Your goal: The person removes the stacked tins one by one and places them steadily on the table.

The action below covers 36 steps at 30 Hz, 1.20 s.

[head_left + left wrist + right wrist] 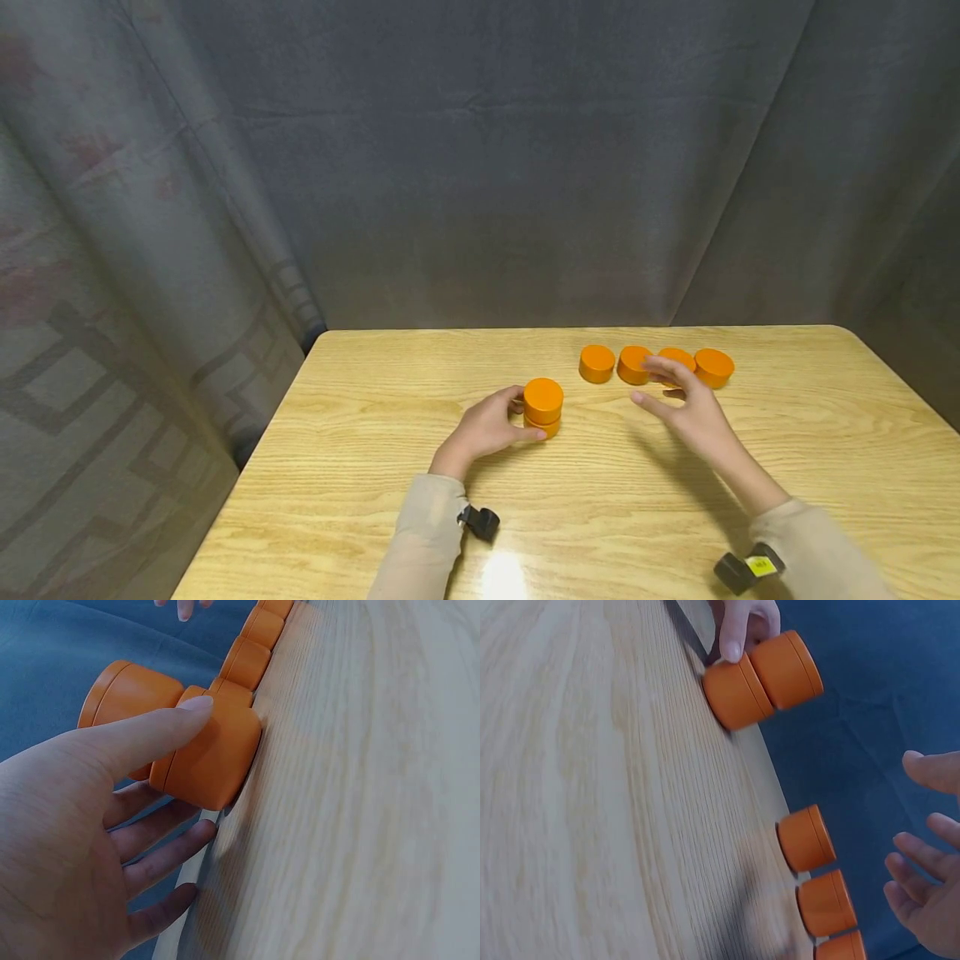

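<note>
Yellow label (pixel 761 566), apparently lettered — right hand (pixel 696 417) spread, left hand (pixel 483 427) around lower orange cylinder (pixel 222 754)

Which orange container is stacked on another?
The upper container by the left hand: it alone sits on another, the lower container. The row's four containers stand singly on the table.
</note>
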Motion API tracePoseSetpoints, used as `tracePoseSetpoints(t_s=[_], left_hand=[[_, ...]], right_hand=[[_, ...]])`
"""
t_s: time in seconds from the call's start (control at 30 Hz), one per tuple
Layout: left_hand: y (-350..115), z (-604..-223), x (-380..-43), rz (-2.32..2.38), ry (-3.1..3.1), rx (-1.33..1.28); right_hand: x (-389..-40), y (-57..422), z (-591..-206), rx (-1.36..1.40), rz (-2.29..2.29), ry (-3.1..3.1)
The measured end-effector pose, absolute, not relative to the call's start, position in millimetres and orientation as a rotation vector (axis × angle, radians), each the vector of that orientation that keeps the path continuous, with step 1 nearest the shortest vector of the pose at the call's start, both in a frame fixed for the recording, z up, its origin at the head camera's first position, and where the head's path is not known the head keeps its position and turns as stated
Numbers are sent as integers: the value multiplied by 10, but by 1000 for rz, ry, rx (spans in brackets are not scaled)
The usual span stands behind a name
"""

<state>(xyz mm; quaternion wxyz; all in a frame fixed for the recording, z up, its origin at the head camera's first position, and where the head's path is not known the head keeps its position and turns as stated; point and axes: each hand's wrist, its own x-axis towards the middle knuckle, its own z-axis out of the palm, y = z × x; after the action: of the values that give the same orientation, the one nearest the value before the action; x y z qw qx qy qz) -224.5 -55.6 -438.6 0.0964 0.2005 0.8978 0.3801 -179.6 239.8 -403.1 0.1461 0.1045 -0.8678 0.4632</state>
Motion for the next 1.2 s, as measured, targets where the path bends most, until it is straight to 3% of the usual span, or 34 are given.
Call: tracePoseSetpoints(t_s=[1.2], left_hand=[[-556,-4400,-2259,1158,2633,570]], right_hand=[[-1810,1842,-4040,387,1562,-2500]])
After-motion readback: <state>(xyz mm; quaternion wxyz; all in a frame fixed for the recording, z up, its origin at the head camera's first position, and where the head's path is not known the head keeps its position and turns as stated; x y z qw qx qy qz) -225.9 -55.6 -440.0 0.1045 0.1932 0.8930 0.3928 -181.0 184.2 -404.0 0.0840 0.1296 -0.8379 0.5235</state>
